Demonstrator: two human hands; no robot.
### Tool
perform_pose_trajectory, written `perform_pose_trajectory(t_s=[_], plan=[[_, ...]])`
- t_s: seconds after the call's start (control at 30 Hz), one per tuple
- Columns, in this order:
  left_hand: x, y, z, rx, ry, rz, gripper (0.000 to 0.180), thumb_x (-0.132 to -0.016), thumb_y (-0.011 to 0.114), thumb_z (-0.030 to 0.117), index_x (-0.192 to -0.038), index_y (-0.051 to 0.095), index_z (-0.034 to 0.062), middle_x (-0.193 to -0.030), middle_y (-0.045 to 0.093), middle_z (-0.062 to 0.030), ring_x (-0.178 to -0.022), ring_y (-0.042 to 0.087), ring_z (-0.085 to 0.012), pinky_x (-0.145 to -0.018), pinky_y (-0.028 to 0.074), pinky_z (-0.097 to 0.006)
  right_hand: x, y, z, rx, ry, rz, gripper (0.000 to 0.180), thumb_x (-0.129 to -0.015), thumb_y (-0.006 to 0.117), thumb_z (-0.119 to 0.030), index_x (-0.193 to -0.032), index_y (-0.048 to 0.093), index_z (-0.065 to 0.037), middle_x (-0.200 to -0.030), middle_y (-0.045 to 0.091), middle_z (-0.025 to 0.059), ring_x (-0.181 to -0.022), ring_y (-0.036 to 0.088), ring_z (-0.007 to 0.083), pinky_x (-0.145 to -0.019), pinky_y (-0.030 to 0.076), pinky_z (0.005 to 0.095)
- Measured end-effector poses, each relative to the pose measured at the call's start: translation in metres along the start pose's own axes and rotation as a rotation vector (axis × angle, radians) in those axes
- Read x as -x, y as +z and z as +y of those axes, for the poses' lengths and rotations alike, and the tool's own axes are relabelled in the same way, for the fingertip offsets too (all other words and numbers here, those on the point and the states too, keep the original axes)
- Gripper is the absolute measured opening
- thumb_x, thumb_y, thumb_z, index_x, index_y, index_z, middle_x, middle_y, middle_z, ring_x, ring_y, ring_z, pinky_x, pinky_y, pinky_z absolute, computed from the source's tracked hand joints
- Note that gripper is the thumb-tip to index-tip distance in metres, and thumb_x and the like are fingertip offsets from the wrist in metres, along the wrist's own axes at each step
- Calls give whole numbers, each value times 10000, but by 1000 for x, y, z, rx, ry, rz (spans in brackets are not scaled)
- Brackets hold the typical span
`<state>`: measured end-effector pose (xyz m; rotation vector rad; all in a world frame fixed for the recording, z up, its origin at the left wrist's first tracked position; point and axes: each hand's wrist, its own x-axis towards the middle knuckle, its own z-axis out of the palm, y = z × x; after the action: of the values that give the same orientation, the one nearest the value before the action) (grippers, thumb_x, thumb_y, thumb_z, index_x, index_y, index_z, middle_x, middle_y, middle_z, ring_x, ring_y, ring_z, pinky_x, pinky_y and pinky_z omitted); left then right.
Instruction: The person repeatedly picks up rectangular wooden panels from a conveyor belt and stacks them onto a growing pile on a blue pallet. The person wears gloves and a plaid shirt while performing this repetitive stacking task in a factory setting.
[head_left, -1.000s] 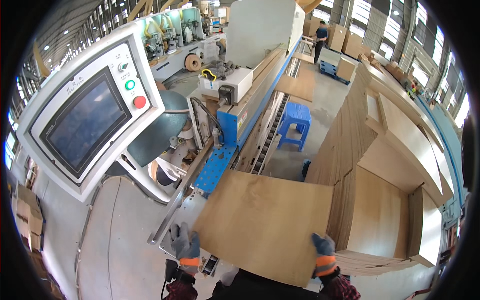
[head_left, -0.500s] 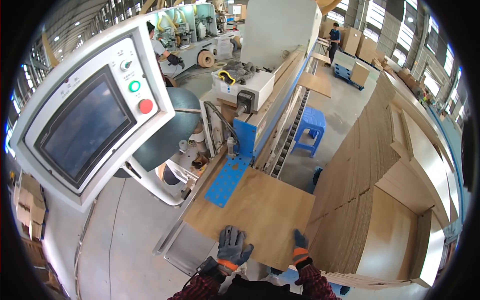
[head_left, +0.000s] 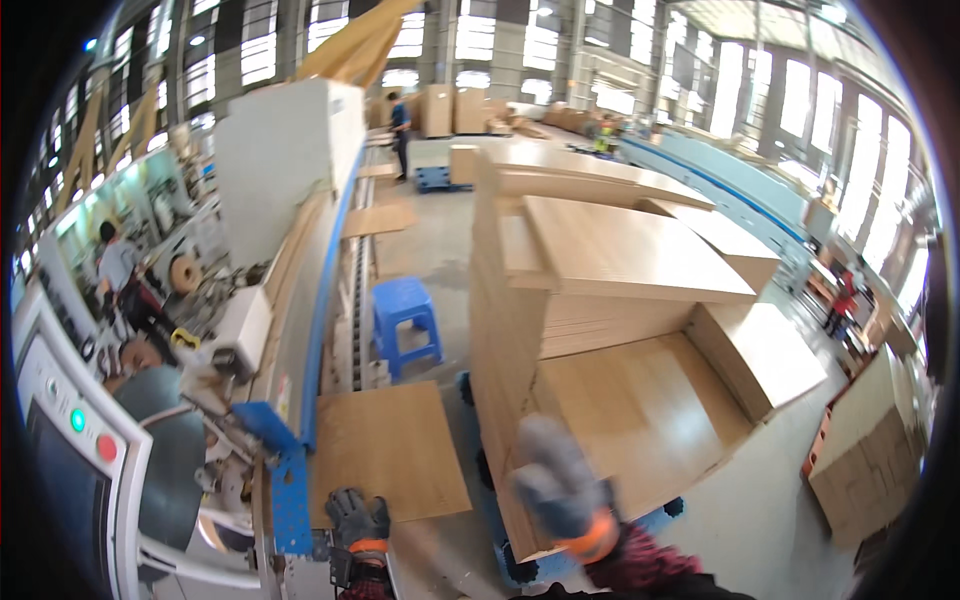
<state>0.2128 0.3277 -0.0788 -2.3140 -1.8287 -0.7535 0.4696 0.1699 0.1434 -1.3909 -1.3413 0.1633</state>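
A flat wood-grain board (head_left: 395,450) lies on the edge of the machine, beside a blue perforated plate (head_left: 291,500). My left hand (head_left: 358,520), in a grey glove with an orange cuff, rests on the board's near edge with its fingers spread. My right hand (head_left: 565,490), gloved alike, is blurred by motion above the near left part of a stack of wood-grain panels (head_left: 640,420). Its fingers look stretched out, with nothing seen in them. Whether it touches the top panel I cannot tell.
A control panel (head_left: 75,450) with a screen and buttons stands at the left. A blue plastic stool (head_left: 405,322) is beyond the board, next to the roller track (head_left: 357,320). Another person (head_left: 125,275) is by the machines at left; a second person (head_left: 400,135) stands farther off.
My view has swung right toward the stacked panels. My right hand has left the board's right edge and moved over the stack. My left hand stays on the board.
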Motion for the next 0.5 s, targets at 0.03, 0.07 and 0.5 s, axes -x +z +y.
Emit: perform_pose_trajectory(t_s=[0.03,0.07,0.5], plan=[[-8,7,-1,6,20,44,508,-757,476,442,-976,519,-14,-1100,447,-212,-1082,385,-395,-966,252,-499,-24,-54,-7,157,-94,129,464,-760,645,-120,-1177,483,3,-1116,533,158,-1043,509,269,-873,416,385],[-16,13,0,-36,6,17,504,-763,475,440,-972,524,-16,-1096,458,-217,-1065,401,-395,-959,268,-491,-56,-103,-2,495,-254,268,405,-775,619,-127,-1132,493,17,-1015,534,151,-927,512,271,-775,424,394],[-216,-149,292,1415,237,-257,500,-856,474,429,-1018,530,-41,-940,580,-139,-919,551,-259,-825,403,-312,-222,-388,158,1366,506,370,516,-747,494,-488,-765,641,7,-796,608,229,-810,582,382,-754,443,422]])
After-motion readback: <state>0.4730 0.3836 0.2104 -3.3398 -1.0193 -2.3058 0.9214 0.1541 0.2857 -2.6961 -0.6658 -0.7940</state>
